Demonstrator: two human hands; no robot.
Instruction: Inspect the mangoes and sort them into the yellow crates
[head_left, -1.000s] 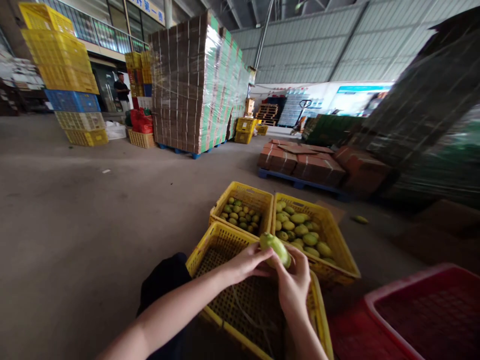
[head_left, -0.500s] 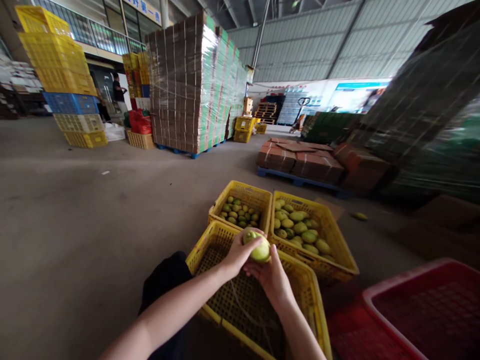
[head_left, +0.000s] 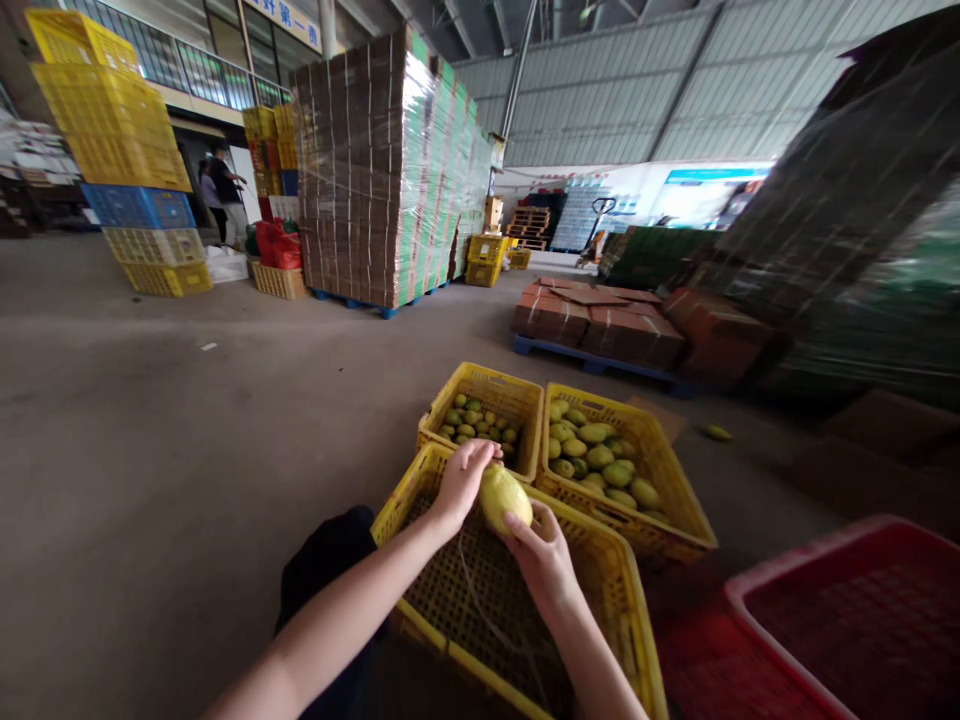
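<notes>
An oval, yellow-green fruit [head_left: 505, 499] with a narrowed upper end is held over the near yellow crate [head_left: 628, 590]. My right hand [head_left: 544, 555] is closed round its lower right side, the thumb lying across the front. Beside the fruit's upper left is my left hand [head_left: 461, 485], its fingers stretched out near the top end; whether they touch it is hard to see. A loose pale strand hangs inside the near crate, whose lattice floor shows.
Behind stand a yellow crate [head_left: 429, 420] of smaller-looking fruit and another yellow crate [head_left: 694, 510] of yellow-green fruit. A red crate [head_left: 739, 590] is at right. Farther off are a pallet of flat cartons [head_left: 630, 335], a wrapped carton stack [head_left: 352, 180] and two people [head_left: 225, 190].
The fruit has turned, showing a yellower side, and now rests in my right hand. My left hand has loosened from round it and shifted left and up. A second person shows at far left.
</notes>
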